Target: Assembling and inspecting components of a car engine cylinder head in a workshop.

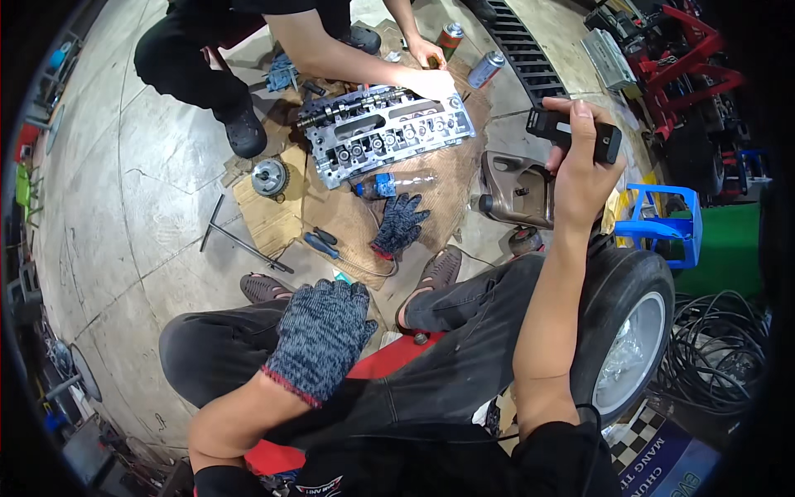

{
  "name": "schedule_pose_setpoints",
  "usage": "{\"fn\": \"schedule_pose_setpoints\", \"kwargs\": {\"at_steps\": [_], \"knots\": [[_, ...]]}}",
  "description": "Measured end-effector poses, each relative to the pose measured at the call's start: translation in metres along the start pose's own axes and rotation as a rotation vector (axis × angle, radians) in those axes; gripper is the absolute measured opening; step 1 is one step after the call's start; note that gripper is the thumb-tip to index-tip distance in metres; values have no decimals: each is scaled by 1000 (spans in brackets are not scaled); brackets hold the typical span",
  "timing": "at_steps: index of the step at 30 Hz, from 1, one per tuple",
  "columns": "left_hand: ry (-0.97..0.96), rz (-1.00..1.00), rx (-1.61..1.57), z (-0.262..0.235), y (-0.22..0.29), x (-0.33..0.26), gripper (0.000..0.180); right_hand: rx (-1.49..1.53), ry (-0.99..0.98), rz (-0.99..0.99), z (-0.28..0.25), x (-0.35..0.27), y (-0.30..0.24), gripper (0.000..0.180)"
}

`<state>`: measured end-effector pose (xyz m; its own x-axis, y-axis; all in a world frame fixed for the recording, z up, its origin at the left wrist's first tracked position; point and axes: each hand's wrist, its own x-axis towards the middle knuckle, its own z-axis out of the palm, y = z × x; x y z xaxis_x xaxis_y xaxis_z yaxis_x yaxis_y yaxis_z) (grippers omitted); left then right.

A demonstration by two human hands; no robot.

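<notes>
A mechanic sits on a low red stool (389, 358) on a workshop floor, knees up. The right hand (580, 178), bare, is raised and closed around a small black device (571, 132), held flat at viewing height with the thumb along its near edge, as one holds a thing to read or aim it. The left hand (321, 335), in a dark knit glove, rests slack on the left thigh, fingers loosely spread and gripping nothing. Its partner, a spare glove (397, 224), lies on the cardboard (348, 215) ahead, likely shed so the bare hand could work the device.

The cardboard keeps a cylinder head (385, 128) off the concrete; a co-worker squats beyond it, one hand (431, 83) on the head's far end, the other hand (426, 51) hovering near two spray cans (468, 54) kept within reach. A plastic bottle (396, 182) lies just beside the head. A T-handle wrench (236, 236), a screwdriver (321, 246) and a sprocket (269, 176) lie spread at the cardboard's left edge. A brown cover (517, 189) sits under the raised hand. A tyre (625, 331) stands against the mechanic's right leg, with a blue stand (662, 224) behind it and coiled cable (716, 352) to the right.
</notes>
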<state>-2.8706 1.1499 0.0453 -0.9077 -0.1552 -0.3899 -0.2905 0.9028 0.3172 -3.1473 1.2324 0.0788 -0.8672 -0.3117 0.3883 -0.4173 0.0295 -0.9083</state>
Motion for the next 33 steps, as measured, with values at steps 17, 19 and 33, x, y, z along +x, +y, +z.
{"fn": "schedule_pose_setpoints", "kwargs": {"at_steps": [17,19,33], "knots": [[-68,26,-5,14,-39,84,39,-6,-54,230,28,55,56,24],[-140,18,33,17,-39,97,39,-28,-49,253,27,61,63,24],[-159,29,42,7,-31,89,41,-36,-84,244,35,77,102,25]]}}
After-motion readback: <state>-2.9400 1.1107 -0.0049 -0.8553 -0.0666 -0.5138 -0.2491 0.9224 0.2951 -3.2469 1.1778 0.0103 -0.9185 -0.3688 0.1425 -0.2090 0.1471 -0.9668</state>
